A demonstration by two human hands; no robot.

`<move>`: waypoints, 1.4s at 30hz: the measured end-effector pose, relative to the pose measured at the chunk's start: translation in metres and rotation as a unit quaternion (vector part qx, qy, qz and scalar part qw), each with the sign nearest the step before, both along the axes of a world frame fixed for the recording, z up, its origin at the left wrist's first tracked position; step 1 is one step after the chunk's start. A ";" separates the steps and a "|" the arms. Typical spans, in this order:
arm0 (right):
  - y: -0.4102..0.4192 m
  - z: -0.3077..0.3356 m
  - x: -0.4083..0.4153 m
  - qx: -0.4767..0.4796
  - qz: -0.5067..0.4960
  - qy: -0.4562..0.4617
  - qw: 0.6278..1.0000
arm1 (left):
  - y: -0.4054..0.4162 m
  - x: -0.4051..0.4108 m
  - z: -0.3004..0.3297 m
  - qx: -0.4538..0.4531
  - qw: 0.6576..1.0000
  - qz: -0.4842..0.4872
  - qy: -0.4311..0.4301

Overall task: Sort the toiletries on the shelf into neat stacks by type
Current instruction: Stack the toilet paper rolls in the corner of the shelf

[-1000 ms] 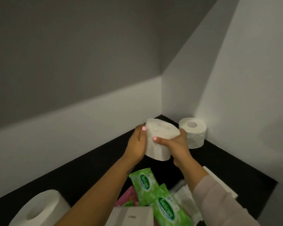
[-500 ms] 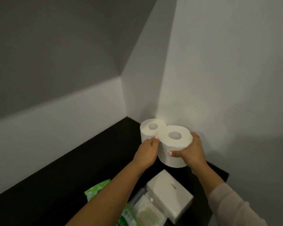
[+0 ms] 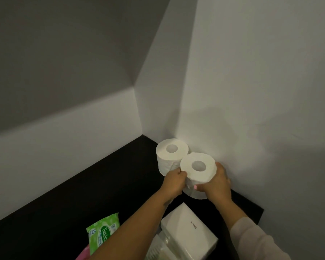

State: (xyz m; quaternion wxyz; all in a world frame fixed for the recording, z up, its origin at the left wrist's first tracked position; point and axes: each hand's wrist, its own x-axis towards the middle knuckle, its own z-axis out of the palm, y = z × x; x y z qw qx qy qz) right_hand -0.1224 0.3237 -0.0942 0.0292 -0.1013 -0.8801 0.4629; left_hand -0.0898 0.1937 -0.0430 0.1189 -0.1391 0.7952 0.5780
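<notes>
Two hands clasp one toilet roll. The left hand (image 3: 174, 182) curls its fingers against the near roll (image 3: 197, 175) on its left side, low down, knuckles toward the camera; its fingertips are tucked between this roll and the far roll (image 3: 170, 156) and cannot be seen. The right hand (image 3: 215, 185) wraps the same roll from the right, thumb laid across the front of the paper with a pink nail showing, the other fingers hidden behind the roll against the wall (image 3: 251, 109). Both hands are closed on the near roll.

The left forearm, bare, rises from the bottom edge of the view and slants up to the right. The right forearm comes in from the lower right corner in a pale sleeve (image 3: 255, 239), pushed back from the wrist, and slants up to the left, so the two arms converge on the roll.

The near roll stands upright, core hole up, on the black shelf (image 3: 83, 209), close to the right wall. It touches the far roll, which also stands upright, in the corner behind it.

Nearer the camera, a white tissue pack (image 3: 188, 231) lies on the shelf between the arms. A green wipes packet (image 3: 101, 231) lies left of the left forearm, partly hidden by it.
</notes>
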 end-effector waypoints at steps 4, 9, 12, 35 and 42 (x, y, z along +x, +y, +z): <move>-0.005 -0.002 -0.002 0.012 -0.006 0.038 0.999 | 0.001 -0.005 -0.003 0.003 1.000 0.007 0.009; -0.006 0.003 0.004 0.004 -0.003 0.033 0.999 | -0.001 -0.001 0.001 0.010 1.000 -0.014 0.010; -0.009 0.017 0.013 0.036 0.003 0.031 0.999 | -0.009 0.011 0.010 -0.003 0.999 -0.031 0.035; -0.246 0.089 0.220 -0.234 0.155 0.062 0.958 | -0.241 0.238 0.077 -0.327 0.918 0.128 0.186; -0.323 0.075 0.288 -0.214 0.240 -0.005 0.947 | -0.328 0.322 0.060 -0.325 0.908 0.236 0.120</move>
